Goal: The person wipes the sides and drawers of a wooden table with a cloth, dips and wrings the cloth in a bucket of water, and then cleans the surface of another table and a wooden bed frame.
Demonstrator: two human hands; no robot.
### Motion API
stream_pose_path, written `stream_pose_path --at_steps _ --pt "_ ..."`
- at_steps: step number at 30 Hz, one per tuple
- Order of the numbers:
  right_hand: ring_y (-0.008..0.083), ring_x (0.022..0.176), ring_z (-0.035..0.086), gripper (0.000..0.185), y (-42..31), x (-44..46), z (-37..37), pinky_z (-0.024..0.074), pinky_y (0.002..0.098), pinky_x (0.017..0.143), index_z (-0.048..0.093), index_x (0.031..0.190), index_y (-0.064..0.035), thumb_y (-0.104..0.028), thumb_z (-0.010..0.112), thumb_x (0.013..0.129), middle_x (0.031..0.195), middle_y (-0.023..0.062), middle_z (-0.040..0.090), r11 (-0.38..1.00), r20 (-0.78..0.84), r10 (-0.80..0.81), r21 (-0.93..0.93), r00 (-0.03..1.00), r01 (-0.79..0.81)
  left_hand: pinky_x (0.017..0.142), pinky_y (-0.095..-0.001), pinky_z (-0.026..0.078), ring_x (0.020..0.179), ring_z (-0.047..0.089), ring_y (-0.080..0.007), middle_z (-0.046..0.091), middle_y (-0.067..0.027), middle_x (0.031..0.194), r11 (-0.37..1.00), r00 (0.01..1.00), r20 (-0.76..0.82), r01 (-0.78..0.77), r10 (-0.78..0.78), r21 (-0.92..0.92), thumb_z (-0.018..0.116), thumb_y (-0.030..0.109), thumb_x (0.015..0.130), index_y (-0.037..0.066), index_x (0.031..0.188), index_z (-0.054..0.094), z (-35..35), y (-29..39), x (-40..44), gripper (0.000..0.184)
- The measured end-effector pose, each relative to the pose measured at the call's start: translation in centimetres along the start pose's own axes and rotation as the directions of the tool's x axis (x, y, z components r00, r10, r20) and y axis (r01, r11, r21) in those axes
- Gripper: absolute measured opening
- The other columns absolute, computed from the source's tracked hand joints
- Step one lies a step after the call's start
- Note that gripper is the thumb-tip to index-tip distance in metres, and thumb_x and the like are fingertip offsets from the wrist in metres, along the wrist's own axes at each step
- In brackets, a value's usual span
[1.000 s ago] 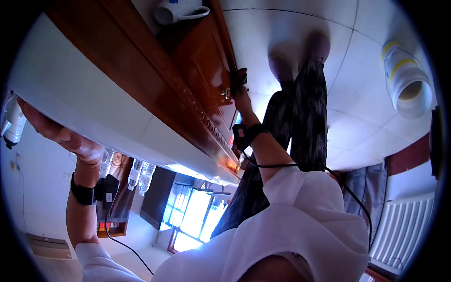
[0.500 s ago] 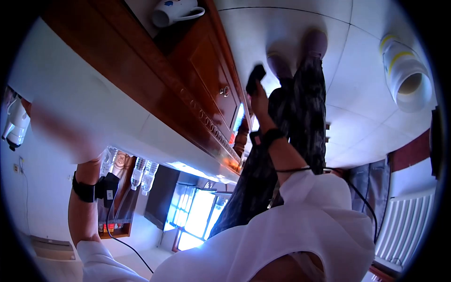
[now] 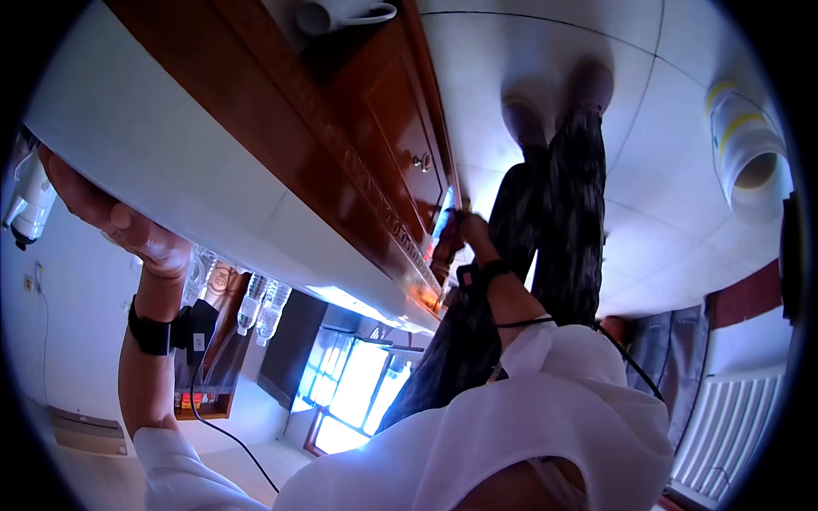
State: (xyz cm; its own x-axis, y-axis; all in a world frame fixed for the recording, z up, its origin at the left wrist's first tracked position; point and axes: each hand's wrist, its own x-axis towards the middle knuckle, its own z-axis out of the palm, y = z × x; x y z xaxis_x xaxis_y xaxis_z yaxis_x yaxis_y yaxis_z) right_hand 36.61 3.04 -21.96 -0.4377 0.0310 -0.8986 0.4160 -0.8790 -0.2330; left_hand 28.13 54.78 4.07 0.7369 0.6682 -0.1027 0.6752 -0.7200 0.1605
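My left hand (image 3: 141,234) lies with its fingers stretched out along the white tabletop (image 3: 196,179). A black strap with a small black box (image 3: 198,332) and cable is on that wrist. Clear plastic bottles (image 3: 271,311) stand close to it, seen upside down. My right hand (image 3: 475,230) is low beside the brown wooden cabinet (image 3: 383,111), near a turned wooden leg (image 3: 445,255). Its fingers are curled and partly in shadow. A dark shape shows at the fingertips, too dim to name. This wrist also wears a black strap.
A white mug (image 3: 328,15) stands in an open part of the cabinet. On the tiled floor (image 3: 648,170) is a hollow white cylinder (image 3: 754,166) with yellow bands. A white radiator (image 3: 733,426) is at the lower right. A bright window (image 3: 366,392) shows below the table.
My right hand, with a black object at its fingers, has moved back from near my shoes to the cabinet's end. My left hand was blurred over the tabletop and now shows sharply.
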Motion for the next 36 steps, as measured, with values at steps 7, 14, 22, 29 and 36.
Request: stream_pose_path --at_steps 7,14,22,29,36 --pt "0.0401 0.112 0.049 0.052 -9.3 1.8 -4.3 0.0401 0.0418 0.095 0.048 0.128 -0.0089 0.004 0.04 0.079 0.127 0.0217 0.048 0.911 -0.561 -0.296 0.078 0.773 0.405 0.103 -0.0451 0.035 0.128 0.033 -0.0363 0.025 -0.0203 0.142 0.992 0.997 0.026 -0.081 0.079 0.094 0.052 0.069 0.075 0.018 0.138 0.029 -0.7 0.6 0.5 0.085" --pt "0.0388 0.108 0.052 0.047 -0.6 4.1 3.3 0.0419 0.0431 0.092 0.054 0.122 -0.0126 0.001 0.044 0.078 0.121 0.0207 0.052 0.947 -0.408 -0.264 0.062 0.874 0.315 0.1 -0.0466 0.038 0.128 0.034 -0.0348 0.027 -0.0181 0.142 0.955 0.978 0.097 -0.2 0.183 0.218 0.05 0.065 0.077 0.02 0.136 0.031 -1.3 -0.3 -0.2 0.077" --pt "0.0201 0.069 0.064 0.037 1.4 6.3 4.5 0.0494 0.0285 0.058 0.056 0.119 -0.0044 -0.009 0.052 0.082 0.097 0.012 0.066 0.915 -0.632 0.212 0.396 0.745 0.075 0.097 -0.0483 0.041 0.127 0.035 -0.033 0.03 -0.0157 0.142 0.944 0.973 0.07 -0.23 0.219 0.235 0.048 0.062 0.081 0.021 0.134 0.033 -0.5 0.2 0.3 0.069" --pt "0.0237 0.077 0.06 0.048 -1.0 9.9 3.8 0.0463 0.0334 0.063 0.042 0.128 -0.01 -0.024 0.058 0.085 0.099 0.0142 0.062 0.826 -0.328 0.338 0.553 0.882 -0.111 0.095 -0.0517 0.042 0.127 0.036 -0.0337 0.029 -0.015 0.142 0.893 0.936 0.144 -0.35 0.321 0.281 0.052 0.062 0.078 0.021 0.129 0.042 -1.5 -1.0 -0.3 0.066" --pt "0.0299 0.102 0.06 0.043 -7.3 8.1 -1.7 0.0454 0.035 0.085 0.052 0.122 -0.0061 -0.033 0.053 0.087 0.109 0.0149 0.063 0.688 -0.31 0.296 0.725 0.903 0.024 0.098 -0.0538 0.039 0.129 0.032 -0.0359 0.027 -0.0151 0.144 0.89 0.951 0.161 -0.305 0.265 0.34 0.053 0.063 0.078 0.023 0.13 0.04 -2.0 -0.3 -0.6 0.066"
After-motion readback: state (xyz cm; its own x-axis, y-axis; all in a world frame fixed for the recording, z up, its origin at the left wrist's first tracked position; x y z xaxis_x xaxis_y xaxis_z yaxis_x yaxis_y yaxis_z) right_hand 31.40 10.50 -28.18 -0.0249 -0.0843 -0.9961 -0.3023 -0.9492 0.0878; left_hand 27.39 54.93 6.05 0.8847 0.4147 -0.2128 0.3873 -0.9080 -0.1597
